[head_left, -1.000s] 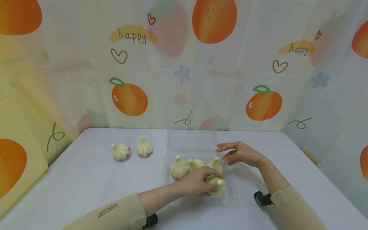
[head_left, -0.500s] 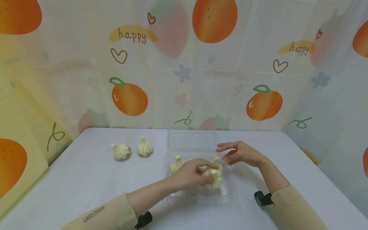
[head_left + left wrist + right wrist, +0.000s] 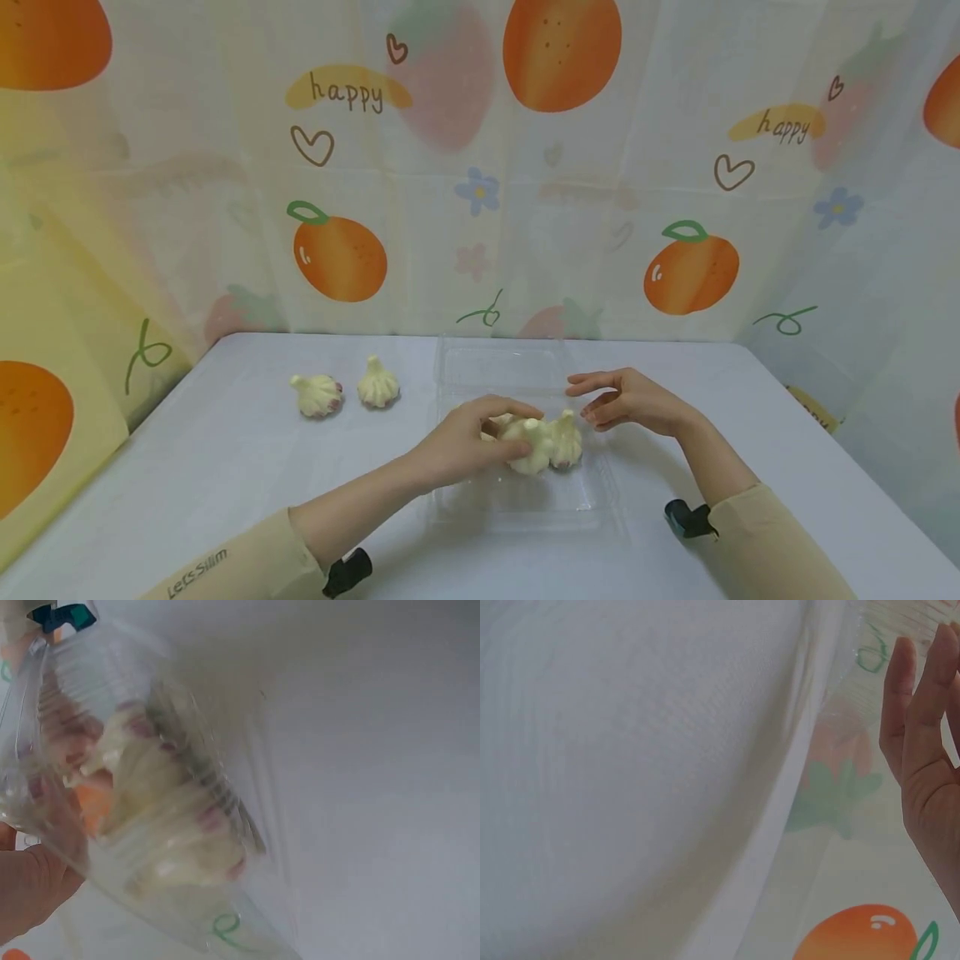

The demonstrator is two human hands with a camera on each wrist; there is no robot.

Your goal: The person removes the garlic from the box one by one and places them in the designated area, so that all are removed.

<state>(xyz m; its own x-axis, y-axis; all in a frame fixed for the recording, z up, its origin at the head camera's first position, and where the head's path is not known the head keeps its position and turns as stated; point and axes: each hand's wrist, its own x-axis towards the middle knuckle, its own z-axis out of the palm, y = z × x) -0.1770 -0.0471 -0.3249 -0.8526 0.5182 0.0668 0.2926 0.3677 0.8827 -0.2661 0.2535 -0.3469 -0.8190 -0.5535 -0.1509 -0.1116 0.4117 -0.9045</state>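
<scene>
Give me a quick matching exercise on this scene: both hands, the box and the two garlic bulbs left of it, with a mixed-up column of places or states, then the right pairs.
Things
1. Left hand
2. Right hand
3. Box
4. Two stray garlic bulbs

Places or states
A. Holding nothing, fingers apart from any garlic
B. Lying on the white table
C. Gripping a garlic bulb
D. Clear plastic, with its lid open

Right pairs: 1-C, 2-A, 3-D, 4-B
</scene>
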